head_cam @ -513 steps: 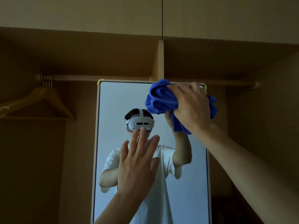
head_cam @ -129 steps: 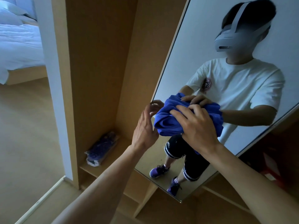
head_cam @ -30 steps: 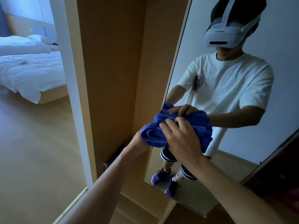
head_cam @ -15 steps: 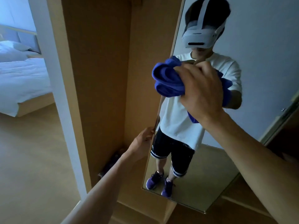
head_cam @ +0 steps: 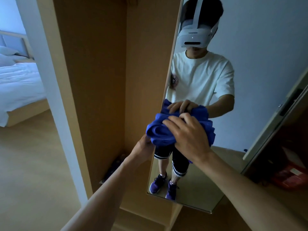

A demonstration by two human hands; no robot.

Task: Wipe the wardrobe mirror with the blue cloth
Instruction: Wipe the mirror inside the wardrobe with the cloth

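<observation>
Setting: dim bedroom, pale wood floor (head_cam: 33, 164), open wooden wardrobe (head_cam: 100, 80).
Item 1: right hand (head_cam: 188, 135), grip clenched over the bunched blue cloth (head_cam: 160, 132), fingers curled into its folds.
Item 2: blue cloth, pressed against the wardrobe mirror (head_cam: 258, 64) at its left edge.
Item 3: left hand (head_cam: 143, 145), at the mirror's left edge just below the cloth; fingers hidden behind the cloth, so its grip cannot be told.
Item 4: mirror, tilted, reflecting the person in white shirt and headset.
Item 5: dark packet (head_cam: 115, 165), low in the wardrobe, left of the mirror.
Item 6: bed (head_cam: 16, 80), white bedding, far left beyond the wardrobe side.
</observation>
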